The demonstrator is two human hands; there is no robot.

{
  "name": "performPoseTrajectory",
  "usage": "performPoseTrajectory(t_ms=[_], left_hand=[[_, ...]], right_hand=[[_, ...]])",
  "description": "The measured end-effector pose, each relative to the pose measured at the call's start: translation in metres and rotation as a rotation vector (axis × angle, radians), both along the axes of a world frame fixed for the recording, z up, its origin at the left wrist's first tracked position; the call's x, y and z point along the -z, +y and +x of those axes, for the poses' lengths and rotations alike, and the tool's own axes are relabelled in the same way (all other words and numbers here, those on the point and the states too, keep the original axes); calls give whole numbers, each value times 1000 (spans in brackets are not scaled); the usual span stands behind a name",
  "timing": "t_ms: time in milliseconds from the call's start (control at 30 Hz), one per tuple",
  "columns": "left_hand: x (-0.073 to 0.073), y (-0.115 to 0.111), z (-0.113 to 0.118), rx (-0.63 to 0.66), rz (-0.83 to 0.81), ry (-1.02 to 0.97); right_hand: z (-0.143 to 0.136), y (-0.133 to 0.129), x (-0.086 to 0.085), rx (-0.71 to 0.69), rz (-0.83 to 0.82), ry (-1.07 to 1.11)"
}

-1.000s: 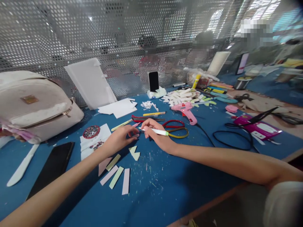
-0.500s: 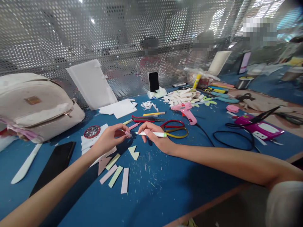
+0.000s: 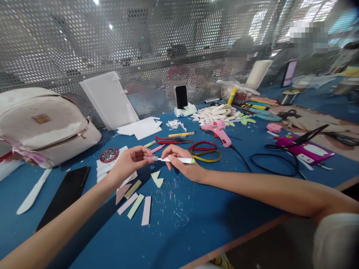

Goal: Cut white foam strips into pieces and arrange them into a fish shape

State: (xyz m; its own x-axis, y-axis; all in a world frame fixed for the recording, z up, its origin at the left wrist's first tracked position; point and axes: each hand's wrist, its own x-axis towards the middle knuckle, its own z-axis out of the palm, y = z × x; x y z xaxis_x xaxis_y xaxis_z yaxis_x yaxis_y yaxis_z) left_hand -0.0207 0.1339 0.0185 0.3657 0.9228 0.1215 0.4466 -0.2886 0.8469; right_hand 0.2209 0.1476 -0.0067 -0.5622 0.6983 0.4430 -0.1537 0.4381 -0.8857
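Note:
My right hand (image 3: 182,162) is closed round a white marker (image 3: 182,160) with a green end, held nearly level over the blue table. My left hand (image 3: 136,158) pinches a small pale piece (image 3: 152,158) at the marker's left end; whether it is a cap or a cut bit I cannot make out. Below the hands lie two pale green triangles (image 3: 157,179). Nearer me are pink and green strips, among them a pale pink strip (image 3: 146,211) and a green strip (image 3: 135,206). White paper (image 3: 102,168) lies partly under my left hand.
Red-and-yellow-handled scissors (image 3: 206,155), a red cutter (image 3: 171,140) and a pink glue gun (image 3: 218,132) lie beyond my hands. A pile of pale strips (image 3: 213,113) is farther back. At left are a black phone (image 3: 66,196), a white knife (image 3: 33,192) and a backpack (image 3: 50,127).
My left hand has moved slightly right, bringing the small pale piece up to the marker's tip. The gap between them has closed, and my right hand keeps its hold.

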Motion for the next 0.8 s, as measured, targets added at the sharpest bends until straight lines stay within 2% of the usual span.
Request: performPoseTrajectory(t_ms=[100, 267, 500, 633, 800], left_hand=[[-1, 1, 0, 13, 43, 74], [-1, 7, 0, 13, 186, 279], [0, 39, -23, -73, 326, 482], [10, 59, -38, -42, 300, 587], [24, 68, -36, -35, 304, 658]], right_hand=[[0, -1, 0, 16, -2, 29], [-2, 5, 0, 119, -27, 106], [-2, 11, 2, 154, -52, 138], [-2, 12, 4, 134, -46, 144], [-2, 12, 4, 116, -43, 142]])
